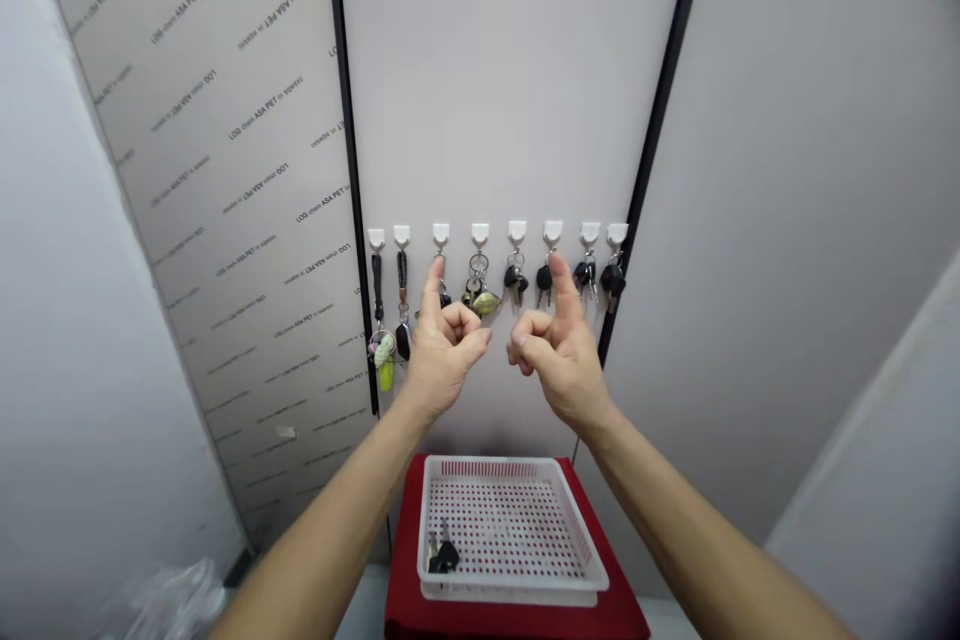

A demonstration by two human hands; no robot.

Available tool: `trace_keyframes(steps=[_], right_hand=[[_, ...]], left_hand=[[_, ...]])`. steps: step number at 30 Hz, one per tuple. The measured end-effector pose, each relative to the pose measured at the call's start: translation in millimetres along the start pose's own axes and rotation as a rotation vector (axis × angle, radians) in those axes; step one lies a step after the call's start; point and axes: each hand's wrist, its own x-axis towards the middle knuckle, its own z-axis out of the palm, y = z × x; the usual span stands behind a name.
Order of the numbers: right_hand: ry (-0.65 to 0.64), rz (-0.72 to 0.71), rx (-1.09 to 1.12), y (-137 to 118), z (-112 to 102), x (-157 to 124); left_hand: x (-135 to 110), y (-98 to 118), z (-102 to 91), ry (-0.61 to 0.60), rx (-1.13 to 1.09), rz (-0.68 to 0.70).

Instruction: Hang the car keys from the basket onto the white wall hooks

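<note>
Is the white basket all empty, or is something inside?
Not empty: black-headed keys lie in the basket, at its near left corner.

– Is it bright?
– Yes, the wall [517, 70] above the hanging keys [514, 277] is bright.
– Anything blurry?
– The plastic bag [176, 600], below and left of the keys, looks fuzzy.
</note>
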Motion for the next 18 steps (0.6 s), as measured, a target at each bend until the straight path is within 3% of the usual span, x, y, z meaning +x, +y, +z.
trace_keyframes(steps=[4,7,10,14,18], right_hand=[[-0.046,0.173,-0.063,29,6,12],[-0.028,0.289,-0.193,56,15,28],[0.047,0.236,-0.343,71,29,45],[0.069,0.092,-0.595,77,51,65],[0.088,0.102,-0.797,85,65,78]], left_hand=[[8,-32,-21.0,0.054,0.130,-0.051],[24,-62,-49.8,0.342,0.390,-0.056],[42,-80,-72.6,0.588,0.682,-0.067],[54,-89,-75.3,0.593,0.875,-0.192],[59,-95,-64.8,0.600,0.950,-0.279]])
